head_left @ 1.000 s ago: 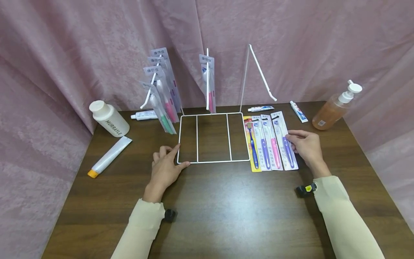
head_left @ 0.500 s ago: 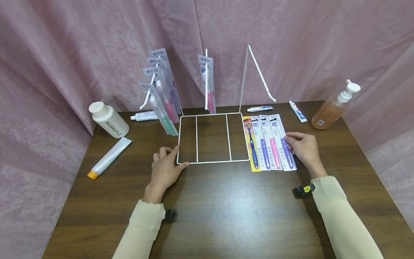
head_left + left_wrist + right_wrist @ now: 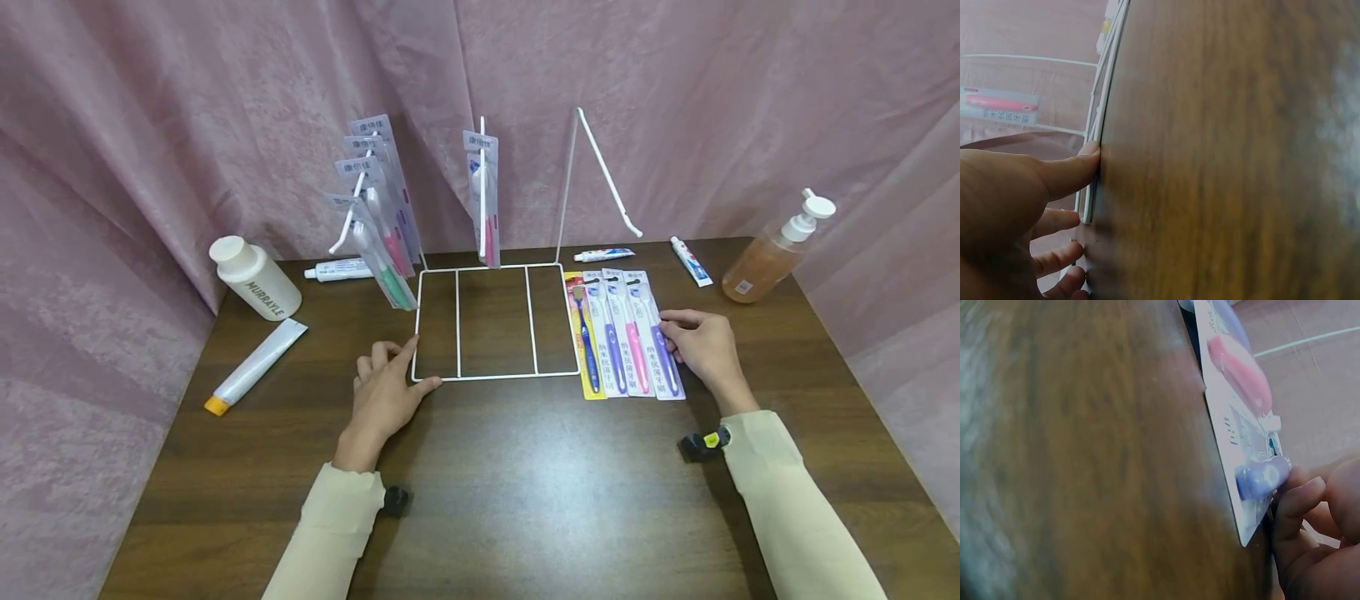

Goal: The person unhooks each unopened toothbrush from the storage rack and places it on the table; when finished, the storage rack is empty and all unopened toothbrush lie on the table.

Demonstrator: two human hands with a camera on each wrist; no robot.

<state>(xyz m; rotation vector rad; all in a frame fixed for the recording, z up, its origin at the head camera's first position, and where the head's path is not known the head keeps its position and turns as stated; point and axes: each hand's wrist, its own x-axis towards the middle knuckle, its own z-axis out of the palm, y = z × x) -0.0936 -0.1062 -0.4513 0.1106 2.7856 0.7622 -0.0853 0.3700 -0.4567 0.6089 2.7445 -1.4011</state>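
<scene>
Right hand (image 3: 705, 350) has its grip on the outermost toothbrush pack (image 3: 658, 337), fingertips (image 3: 1300, 494) pinching its right edge where the card lies flat on the worktop (image 3: 525, 483). Your left hand (image 3: 386, 392) is relaxed, thumb and forefinger spread along the near left corner of the white wire rack (image 3: 495, 321), pressing it down rather than clasping it.

That pack is the rightmost of four lying side by side, just right of the rack's base. To lift it cleanly, I'd judge you want a fingertip under the edge first, since thin card on a flat top resists a straight pinch. Peel it up from the right so the neighbouring packs (image 3: 611, 337) don't drag along. Keep that left hand bearing down; the frame looks light and likely to skate if a pack knocks one of its hooks.

Out beyond, hanging packs (image 3: 378, 217) fill the left hook, one pack (image 3: 483, 196) hangs on the middle hook, and the right hook (image 3: 607, 171) is bare.

Writing now: the white bottle (image 3: 255, 279) reads "MURRAYLE". The pack headers carry Chinese characters, too small to read. Toothpaste tubes (image 3: 255, 367) and the pump bottle (image 3: 776, 250) show print I can't read.
</scene>
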